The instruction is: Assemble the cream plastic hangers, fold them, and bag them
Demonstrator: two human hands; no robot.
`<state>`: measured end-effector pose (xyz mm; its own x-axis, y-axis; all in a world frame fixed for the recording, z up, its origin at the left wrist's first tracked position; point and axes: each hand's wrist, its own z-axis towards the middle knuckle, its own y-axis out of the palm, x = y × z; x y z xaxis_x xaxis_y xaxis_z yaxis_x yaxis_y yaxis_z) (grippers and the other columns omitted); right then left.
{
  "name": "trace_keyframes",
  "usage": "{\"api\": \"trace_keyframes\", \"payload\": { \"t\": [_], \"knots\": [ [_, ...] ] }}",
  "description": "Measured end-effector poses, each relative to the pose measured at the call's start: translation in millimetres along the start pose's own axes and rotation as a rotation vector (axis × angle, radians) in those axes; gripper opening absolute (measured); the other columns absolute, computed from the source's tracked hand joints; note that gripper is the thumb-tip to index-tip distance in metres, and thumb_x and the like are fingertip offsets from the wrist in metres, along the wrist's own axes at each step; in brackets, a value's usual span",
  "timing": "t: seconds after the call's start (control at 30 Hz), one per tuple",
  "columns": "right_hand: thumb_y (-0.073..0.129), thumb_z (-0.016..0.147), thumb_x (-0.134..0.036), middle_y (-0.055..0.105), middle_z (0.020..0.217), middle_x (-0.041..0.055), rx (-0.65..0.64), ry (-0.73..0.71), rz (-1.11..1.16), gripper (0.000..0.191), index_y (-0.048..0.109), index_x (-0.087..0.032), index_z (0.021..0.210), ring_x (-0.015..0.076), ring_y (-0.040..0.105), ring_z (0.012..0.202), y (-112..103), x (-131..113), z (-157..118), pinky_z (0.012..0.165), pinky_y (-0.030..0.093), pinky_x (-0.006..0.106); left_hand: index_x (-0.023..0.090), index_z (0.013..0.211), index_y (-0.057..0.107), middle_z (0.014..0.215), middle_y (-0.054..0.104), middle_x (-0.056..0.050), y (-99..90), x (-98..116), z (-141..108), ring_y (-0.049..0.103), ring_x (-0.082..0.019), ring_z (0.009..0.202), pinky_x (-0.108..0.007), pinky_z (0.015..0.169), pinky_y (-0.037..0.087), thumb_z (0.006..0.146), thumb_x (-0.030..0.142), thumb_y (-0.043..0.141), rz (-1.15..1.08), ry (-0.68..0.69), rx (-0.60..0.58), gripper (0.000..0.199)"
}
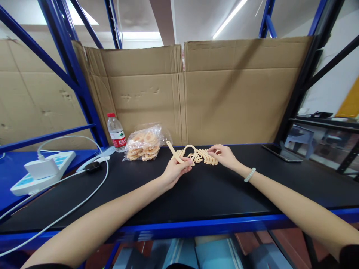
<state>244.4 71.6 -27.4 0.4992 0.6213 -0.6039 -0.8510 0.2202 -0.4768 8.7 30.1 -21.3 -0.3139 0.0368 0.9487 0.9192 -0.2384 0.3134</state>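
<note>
My left hand (177, 171) is closed around a flat, pale wooden strip (171, 149) that slants up to the left. Just beyond it, an arched wooden piece (190, 147) rises among other light wooden parts on the black tabletop (196, 194). To the right of the arch lies a row of several curved wooden pieces (209, 157), side by side. My right hand (224, 156), a beaded bracelet on its wrist, has its fingers curled together at the right end of this row. What its fingertips pinch, if anything, is too small to make out.
Behind the left hand sit a clear bag of wooden rings (144, 144) and a red-capped water bottle (116, 134). A white power strip (45, 173) and cable (84, 198) are at left. A dark tablet-like slab (282, 153) lies right. Cardboard (238, 93) walls the back.
</note>
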Motion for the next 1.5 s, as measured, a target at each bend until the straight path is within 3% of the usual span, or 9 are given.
{"api": "trace_keyframes", "payload": {
  "t": [0.1, 0.27, 0.63, 0.77, 0.93, 1.03, 1.17, 1.33, 1.5],
  "knots": [
    [0.063, 0.081, -0.028, 0.068, 0.084, 0.0061, -0.147, -0.183, -0.278, 0.011, 0.070, -0.019, 0.083, 0.0212, 0.057, 0.082, 2, 9, 0, 0.081, 0.044, 0.038, 0.009, 0.072, 0.068, 0.065, 0.067, -0.003, 0.1, -2, 1, 0.063, -0.009, 0.059, -0.020, 0.063, 0.053, 0.061, 0.013, 0.083, -0.006, -0.030, -0.009, 0.020],
    [0.066, 0.082, -0.024, 0.065, 0.090, 0.0073, -0.291, -0.283, -0.442, 0.011, 0.071, -0.019, 0.090, 0.0227, 0.055, 0.091, 11, 13, -2, 0.084, 0.043, 0.038, 0.010, 0.073, 0.068, 0.067, 0.068, -0.004, -1.3, -6, 2, 0.064, -0.009, 0.058, -0.018, 0.061, 0.053, 0.061, 0.014, 0.084, -0.006, -0.064, -0.020, 0.020],
    [0.066, 0.081, -0.016, 0.064, 0.088, 0.0069, -0.224, -0.296, -0.358, 0.009, 0.074, -0.021, 0.082, 0.0222, 0.056, 0.089, 20, 26, 2, 0.082, 0.046, 0.039, 0.010, 0.073, 0.069, 0.067, 0.070, -0.004, -1.2, -4, 1, 0.064, -0.008, 0.057, -0.016, 0.060, 0.054, 0.061, 0.015, 0.084, 0.008, -0.081, -0.028, 0.020],
    [0.064, 0.083, -0.028, 0.065, 0.089, 0.0064, -0.041, -0.175, -0.137, 0.013, 0.073, -0.021, 0.076, 0.0198, 0.061, 0.080, 18, 24, 4, 0.076, 0.050, 0.037, 0.010, 0.075, 0.069, 0.067, 0.070, -0.004, 0.2, -3, 1, 0.064, -0.008, 0.056, -0.017, 0.061, 0.054, 0.064, 0.013, 0.082, 0.008, -0.095, -0.005, 0.017],
    [0.067, 0.075, -0.047, 0.069, 0.070, 0.0061, 0.152, 0.256, 0.389, 0.031, 0.069, -0.017, 0.082, 0.0195, 0.066, 0.063, 11, 5, 5, 0.061, 0.055, 0.033, 0.009, 0.074, 0.069, 0.066, 0.069, -0.005, 0.0, -3, 1, 0.064, -0.008, 0.057, -0.017, 0.061, 0.055, 0.065, 0.010, 0.081, -0.014, -0.092, -0.014, 0.015],
    [0.072, 0.069, -0.048, 0.071, 0.078, 0.0090, 0.204, 0.302, 0.584, 0.035, 0.069, -0.015, 0.079, 0.0208, 0.069, 0.072, 5, -13, 3, 0.072, 0.057, 0.034, 0.009, 0.075, 0.068, 0.067, 0.069, -0.005, 0.4, -3, 0, 0.065, -0.009, 0.058, -0.017, 0.062, 0.055, 0.065, 0.008, 0.080, -0.027, -0.091, -0.020, 0.015],
    [0.079, 0.064, -0.045, 0.071, 0.082, 0.0107, 0.250, 0.324, 0.656, 0.037, 0.070, -0.012, 0.078, 0.0191, 0.069, 0.071, 1, -28, 0, 0.077, 0.057, 0.035, 0.009, 0.076, 0.068, 0.067, 0.069, -0.004, 1.1, -2, -1, 0.065, -0.009, 0.060, -0.017, 0.063, 0.055, 0.064, 0.008, 0.081, -0.040, -0.087, -0.047, 0.018],
    [0.085, 0.058, -0.028, 0.069, 0.080, 0.0065, 0.212, 0.428, 0.838, 0.034, 0.065, -0.015, 0.083, 0.0195, 0.069, 0.076, 9, -19, -5, 0.082, 0.058, 0.037, 0.009, 0.075, 0.067, 0.069, 0.070, -0.004, 0.8, -2, -1, 0.066, -0.009, 0.062, -0.018, 0.064, 0.055, 0.059, 0.011, 0.085, -0.041, -0.080, -0.087, 0.023],
    [0.077, 0.063, -0.010, 0.066, 0.086, 0.0033, 0.001, 0.506, 0.984, 0.033, 0.060, -0.021, 0.089, 0.0199, 0.067, 0.092, 21, -10, -11, 0.098, 0.051, 0.040, 0.009, 0.074, 0.067, 0.070, 0.070, -0.004, 0.4, -2, -2, 0.067, -0.010, 0.063, -0.019, 0.067, 0.056, 0.055, 0.013, 0.087, -0.039, -0.078, -0.084, 0.027]
  ]
}}
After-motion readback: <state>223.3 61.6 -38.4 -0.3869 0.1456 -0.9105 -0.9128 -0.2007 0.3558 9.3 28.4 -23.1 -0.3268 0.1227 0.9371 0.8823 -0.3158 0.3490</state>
